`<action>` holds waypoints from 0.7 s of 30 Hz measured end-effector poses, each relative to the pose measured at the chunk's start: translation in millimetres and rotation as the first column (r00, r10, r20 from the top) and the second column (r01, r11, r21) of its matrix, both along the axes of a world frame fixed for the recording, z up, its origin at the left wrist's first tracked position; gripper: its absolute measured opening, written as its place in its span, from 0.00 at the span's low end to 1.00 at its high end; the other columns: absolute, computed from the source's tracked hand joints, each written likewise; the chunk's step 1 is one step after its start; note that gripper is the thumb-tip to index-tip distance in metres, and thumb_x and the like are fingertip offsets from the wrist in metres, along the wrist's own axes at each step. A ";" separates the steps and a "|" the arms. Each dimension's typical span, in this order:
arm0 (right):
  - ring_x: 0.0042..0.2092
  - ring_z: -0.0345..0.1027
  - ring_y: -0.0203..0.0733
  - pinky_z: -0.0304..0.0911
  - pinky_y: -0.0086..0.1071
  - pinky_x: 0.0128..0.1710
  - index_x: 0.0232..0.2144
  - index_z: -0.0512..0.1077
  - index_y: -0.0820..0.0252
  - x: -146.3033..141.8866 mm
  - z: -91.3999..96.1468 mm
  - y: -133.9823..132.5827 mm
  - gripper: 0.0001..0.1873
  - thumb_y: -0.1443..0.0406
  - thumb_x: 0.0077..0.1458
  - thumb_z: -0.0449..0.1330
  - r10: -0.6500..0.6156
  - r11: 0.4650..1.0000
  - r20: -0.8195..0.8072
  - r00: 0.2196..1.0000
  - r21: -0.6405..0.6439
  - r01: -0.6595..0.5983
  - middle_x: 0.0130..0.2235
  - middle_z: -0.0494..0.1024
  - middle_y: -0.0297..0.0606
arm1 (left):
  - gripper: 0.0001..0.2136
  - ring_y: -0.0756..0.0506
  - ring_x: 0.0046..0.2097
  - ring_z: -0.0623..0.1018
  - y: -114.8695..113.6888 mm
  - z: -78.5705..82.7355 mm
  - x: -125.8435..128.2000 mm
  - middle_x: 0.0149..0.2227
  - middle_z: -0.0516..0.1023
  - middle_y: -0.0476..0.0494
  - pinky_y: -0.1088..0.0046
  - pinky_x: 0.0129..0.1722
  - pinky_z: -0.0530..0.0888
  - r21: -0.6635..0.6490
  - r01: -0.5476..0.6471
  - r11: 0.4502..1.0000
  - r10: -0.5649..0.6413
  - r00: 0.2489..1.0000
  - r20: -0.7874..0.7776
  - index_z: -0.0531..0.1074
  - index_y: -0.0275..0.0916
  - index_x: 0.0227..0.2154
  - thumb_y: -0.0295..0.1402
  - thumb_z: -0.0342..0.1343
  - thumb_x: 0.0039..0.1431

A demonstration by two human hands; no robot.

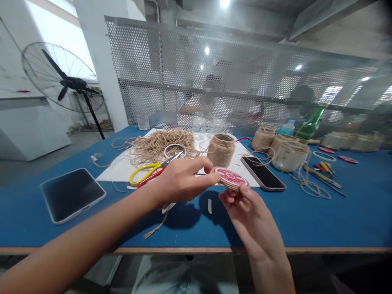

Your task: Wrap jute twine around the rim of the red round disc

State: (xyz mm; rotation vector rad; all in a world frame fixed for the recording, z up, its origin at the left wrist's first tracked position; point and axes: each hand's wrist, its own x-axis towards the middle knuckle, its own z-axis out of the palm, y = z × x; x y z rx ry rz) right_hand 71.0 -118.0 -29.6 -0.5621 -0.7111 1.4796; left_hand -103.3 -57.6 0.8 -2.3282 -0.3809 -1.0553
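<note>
A round lid (230,177) with a red and white printed top and twine around its edge is held up above the blue table. The thumb and fingers of my right hand (249,214) grip its lower right rim. At its left edge, the fingers of my left hand (186,177) are pinched together against the rim. Just behind the lid stands a twine-wrapped jar (221,152). Scissors (167,163) with one yellow and one red handle lie beyond my left hand, partly covered by it. A tangled heap of twine (159,142) and a white tape roll (166,152) are farther back.
A tablet (73,195) lies at left, a phone (265,173) at right. More twine-wrapped jars (289,155), a green bottle (310,123), tweezers (326,181) and red lids (348,159) are on the right. A perforated metal screen (171,73) stands along the back; people sit behind it.
</note>
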 end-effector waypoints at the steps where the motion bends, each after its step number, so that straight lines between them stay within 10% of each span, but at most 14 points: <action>1: 0.27 0.59 0.30 0.65 0.31 0.37 0.25 0.73 0.63 0.1 0.1 -0.2 0.06 0.64 0.46 0.61 0.003 1.000 0.004 1.000 -0.001 -0.003 0.24 0.68 0.33 | 0.08 0.57 0.22 0.61 -0.2 0.0 0.0 0.31 0.69 0.50 0.81 0.22 0.58 0.001 -0.001 1.000 0.001 1.000 0.002 0.67 0.41 0.35 0.25 0.48 0.53; 21: 0.29 0.60 0.30 0.64 0.28 0.36 0.31 0.74 0.63 -2.0 2.8 -2.1 0.07 0.65 0.49 0.59 0.002 0.998 0.028 1.000 0.064 -0.004 0.29 0.71 0.35 | 0.08 0.55 0.30 0.70 -2.8 -4.2 3.8 0.35 0.71 0.48 0.82 0.26 0.65 0.036 0.025 0.999 -0.027 0.999 0.042 0.66 0.41 0.36 0.30 0.52 0.52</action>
